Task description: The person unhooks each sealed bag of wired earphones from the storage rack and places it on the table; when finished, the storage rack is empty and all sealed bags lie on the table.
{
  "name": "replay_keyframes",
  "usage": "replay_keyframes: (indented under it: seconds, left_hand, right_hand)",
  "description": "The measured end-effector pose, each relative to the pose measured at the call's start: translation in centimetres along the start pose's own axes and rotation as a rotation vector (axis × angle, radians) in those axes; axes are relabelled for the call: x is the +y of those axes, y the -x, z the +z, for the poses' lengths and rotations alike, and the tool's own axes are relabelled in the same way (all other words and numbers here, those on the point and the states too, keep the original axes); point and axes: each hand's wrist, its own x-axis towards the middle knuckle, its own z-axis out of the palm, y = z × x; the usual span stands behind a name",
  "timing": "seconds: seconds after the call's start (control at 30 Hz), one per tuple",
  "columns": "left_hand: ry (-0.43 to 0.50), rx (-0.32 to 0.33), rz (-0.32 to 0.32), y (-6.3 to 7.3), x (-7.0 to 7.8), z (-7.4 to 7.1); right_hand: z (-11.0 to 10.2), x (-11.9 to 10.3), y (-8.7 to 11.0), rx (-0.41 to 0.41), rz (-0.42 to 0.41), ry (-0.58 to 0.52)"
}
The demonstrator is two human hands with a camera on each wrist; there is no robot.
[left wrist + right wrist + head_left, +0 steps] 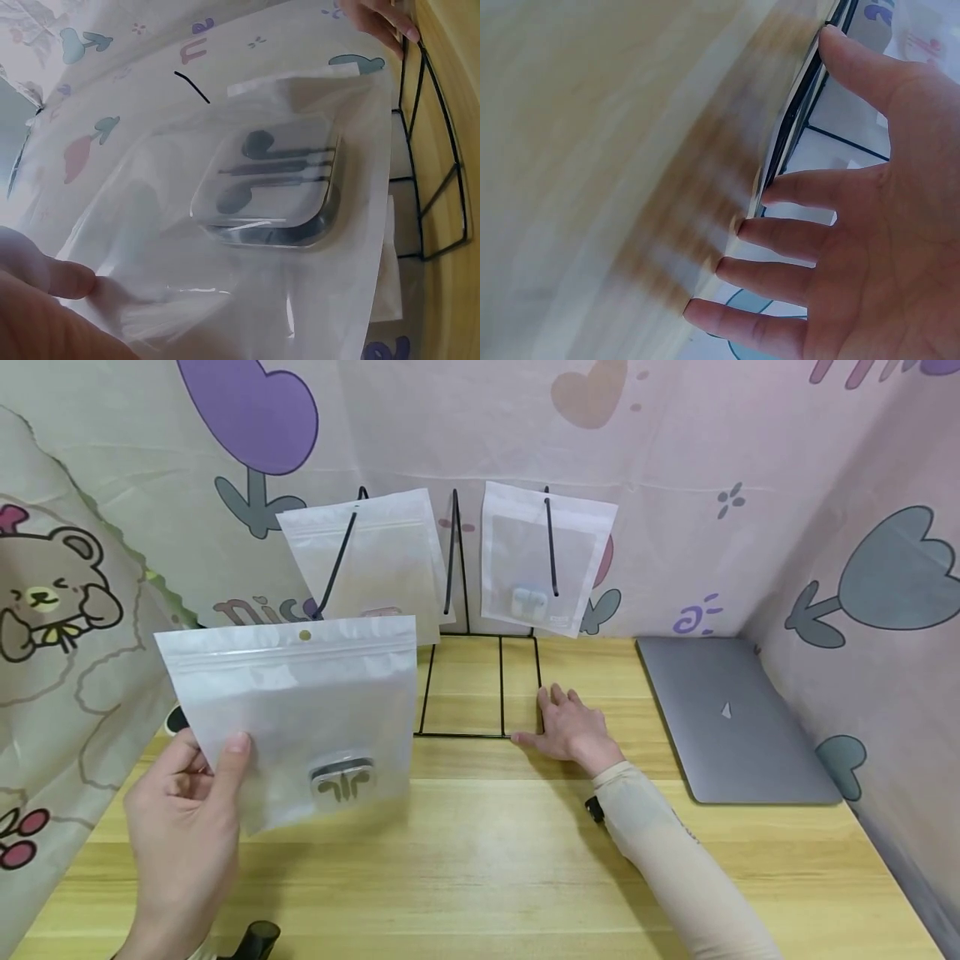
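Note:
A white zip pouch with a round hang hole is pinched at its left edge by my left hand, thumb in front. Through its translucent face shows a clear case of wired earphones. The pouch's top edge is close to the tip of the left hook of a black wire display rack; whether they touch I cannot tell. My right hand touches the right side of the rack's base on the table. In the right wrist view its fingers are spread and fairly straight.
Other white pouches hang on the rack: one at left, partly overlapping another, and one at right with a small case inside. A closed grey laptop lies on the wooden table at right. Printed cloth encloses the back and sides.

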Motion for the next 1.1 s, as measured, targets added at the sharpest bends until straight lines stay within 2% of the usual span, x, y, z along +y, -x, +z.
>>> replay_keyframes:
  seconds: [0.13, 0.27, 0.37, 0.47, 0.57, 0.63, 0.7, 0.83, 0.93, 1.0, 1.1]
  left_hand:
    - [-0.057, -0.016, -0.079, -0.4, -0.6, -0.6]
    - [-0.167, -0.08, -0.145, -1.4, -2.0, -1.5]
    - [-0.253, -0.123, -0.173, -2.4, -3.4, -2.3]
    - [-0.325, -0.129, -0.195, -3.4, -4.7, -3.0]
    - [-0.455, -0.161, -0.221, -4.4, -5.8, -3.5]
    - [-0.558, -0.213, -0.225, -5.1, -6.7, -3.6]
    - [-0.618, -0.281, -0.233, -6.0, -7.6, -3.7]
    - [-0.635, -0.388, -0.274, -7.6, -9.2, -3.7]
    - [-0.661, -0.417, -0.302, -8.6, -9.9, -3.6]
    - [-0.674, -0.428, -0.291, -9.3, -10.3, -3.6]
    - [-0.703, -0.433, -0.242, -10.4, -10.8, -3.4]
  right_hand:
    - [0.0, 0.0, 0.0, 0.0, -0.001, -0.002]
    - [0.0, 0.1, 0.1, 0.0, 0.001, -0.004]
    - [0.0, 0.1, 0.1, -0.003, 0.001, -0.005]
    - [0.1, 0.0, 0.1, -0.006, -0.001, -0.004]
    - [0.2, 0.0, 0.0, -0.009, -0.004, -0.001]
    - [0.3, 0.0, 0.0, -0.01, -0.003, -0.003]
    - [0.4, 0.0, 0.0, -0.013, -0.001, -0.006]
    - [0.4, 0.0, 0.1, -0.014, -0.001, -0.008]
    - [0.3, 0.0, 0.2, -0.01, -0.001, -0.01]
    - [0.2, 0.0, 0.2, -0.005, -0.001, -0.013]
    - [0.1, 0.0, 0.2, 0.003, 0.004, -0.013]
